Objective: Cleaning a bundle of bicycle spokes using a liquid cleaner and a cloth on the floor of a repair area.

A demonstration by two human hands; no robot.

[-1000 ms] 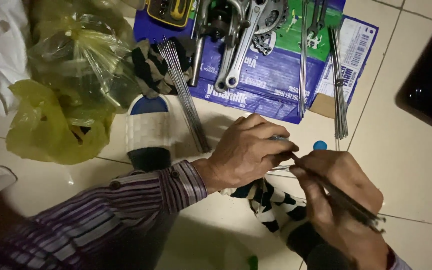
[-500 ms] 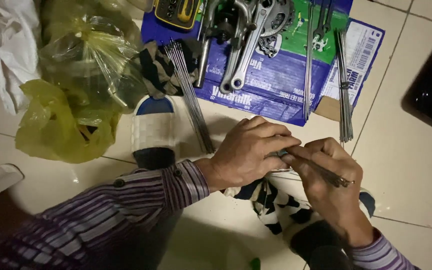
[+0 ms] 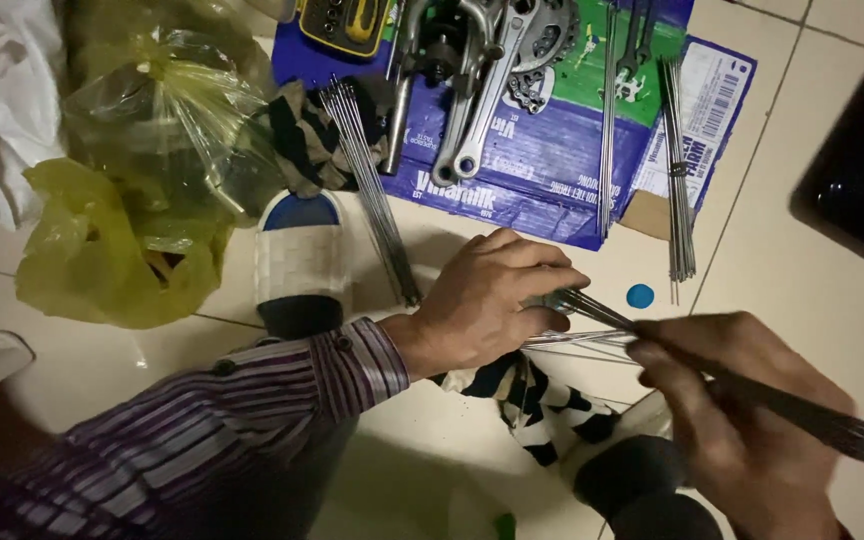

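Both hands are on the same bundle of thin metal spokes (image 3: 712, 375), down low over the tiled floor (image 3: 822, 250). The left hand (image 3: 487, 300) is curled shut around one end of the bundle, knuckles up, striped shirt cuff (image 3: 352, 365) right behind the wrist. The right hand (image 3: 742, 420) is closed around the bundle further along, and the rest of the spokes stick out past it toward the lower right, a bit blurry there. The two hands are near each other but not touching.

Under the hands there's a black-and-white striped rag (image 3: 542, 405), and a few loose spokes lie just below the left fingers. A small blue dot (image 3: 640, 295) sits on the floor just beside the bundle.

Further up, a flattened blue and green cardboard box (image 3: 552, 185) has a bike crank set (image 3: 487, 80) lying on it, with more spoke bunches (image 3: 680, 170) across it. A sandal (image 3: 302, 265) and a yellow plastic bag (image 3: 102, 250) are off to the left.
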